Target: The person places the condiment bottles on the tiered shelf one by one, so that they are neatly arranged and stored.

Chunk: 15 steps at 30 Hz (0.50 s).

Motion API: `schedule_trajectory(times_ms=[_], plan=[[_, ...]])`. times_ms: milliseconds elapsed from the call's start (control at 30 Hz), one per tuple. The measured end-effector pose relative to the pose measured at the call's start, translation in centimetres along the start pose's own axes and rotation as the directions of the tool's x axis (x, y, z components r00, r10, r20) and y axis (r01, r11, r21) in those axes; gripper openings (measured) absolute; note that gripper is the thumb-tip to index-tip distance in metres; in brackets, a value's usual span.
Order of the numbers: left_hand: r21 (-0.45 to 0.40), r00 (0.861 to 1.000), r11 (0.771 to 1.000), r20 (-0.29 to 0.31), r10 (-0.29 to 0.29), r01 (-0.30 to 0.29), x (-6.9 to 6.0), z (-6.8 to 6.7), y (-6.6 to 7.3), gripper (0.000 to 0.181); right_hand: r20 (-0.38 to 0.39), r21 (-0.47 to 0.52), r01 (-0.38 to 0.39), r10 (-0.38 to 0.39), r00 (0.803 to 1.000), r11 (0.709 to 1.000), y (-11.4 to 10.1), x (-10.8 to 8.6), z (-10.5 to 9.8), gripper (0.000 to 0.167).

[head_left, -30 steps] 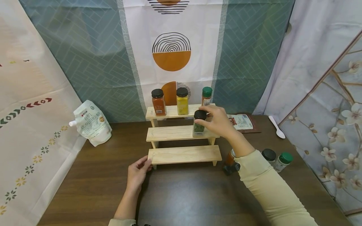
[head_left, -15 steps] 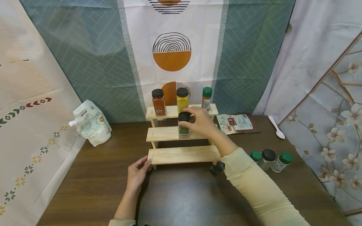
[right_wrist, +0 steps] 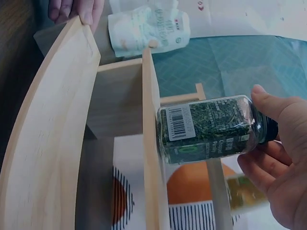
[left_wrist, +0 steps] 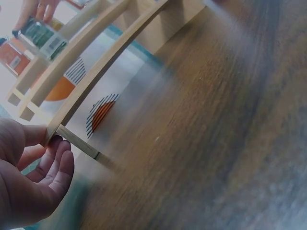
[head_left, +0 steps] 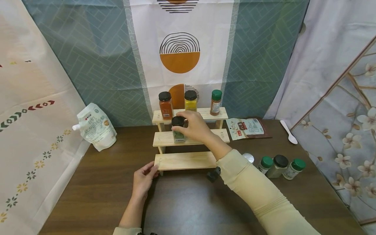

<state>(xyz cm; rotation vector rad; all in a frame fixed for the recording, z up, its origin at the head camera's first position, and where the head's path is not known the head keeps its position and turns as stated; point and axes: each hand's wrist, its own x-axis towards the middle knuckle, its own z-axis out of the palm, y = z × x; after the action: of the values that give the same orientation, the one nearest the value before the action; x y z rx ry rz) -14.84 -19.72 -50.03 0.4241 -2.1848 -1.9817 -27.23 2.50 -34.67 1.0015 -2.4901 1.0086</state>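
Note:
A three-step wooden rack (head_left: 188, 161) stands on the dark table. My right hand (head_left: 195, 127) grips the black lid of a glass spice jar (right_wrist: 206, 128) filled with green flakes; its base is at the middle step, toward the left. At the left end of the lowest step, my left hand (head_left: 144, 179) pinches the board's corner between thumb and fingers, as the left wrist view also shows. On the top step stand an orange-red spice jar (head_left: 166, 106), a yellow spice jar (head_left: 190, 101) partly behind my right hand, and a green-lidded jar (head_left: 215, 102) at the right.
Several jars, one a black-lidded jar (head_left: 277, 166), stand on the table right of the rack, partly behind my sleeve. A brown-and-white packet (head_left: 248, 128) and a white spoon (head_left: 289, 132) lie farther back. A white spouted pouch (head_left: 97, 127) leans at the back left.
My right hand has moved left along the middle step with the green-flake jar, from near its right end to its left part. The left hand has kept its hold on the rack.

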Motion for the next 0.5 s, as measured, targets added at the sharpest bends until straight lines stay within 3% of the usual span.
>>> schedule_trajectory(times_ms=[300,500], plan=[[0.011,1.0,1.0,0.012,0.0,-0.001,0.0,-0.2,0.1,0.034,0.033,-0.032,-0.048,0.049,0.998,0.998,-0.8,1.9,2.0,0.057],[0.015,1.0,1.0,0.01,0.002,-0.002,0.0,-0.2,0.1,0.033,0.008,-0.008,-0.039,0.039,0.999,0.999,-1.5,2.5,3.0,0.055]])
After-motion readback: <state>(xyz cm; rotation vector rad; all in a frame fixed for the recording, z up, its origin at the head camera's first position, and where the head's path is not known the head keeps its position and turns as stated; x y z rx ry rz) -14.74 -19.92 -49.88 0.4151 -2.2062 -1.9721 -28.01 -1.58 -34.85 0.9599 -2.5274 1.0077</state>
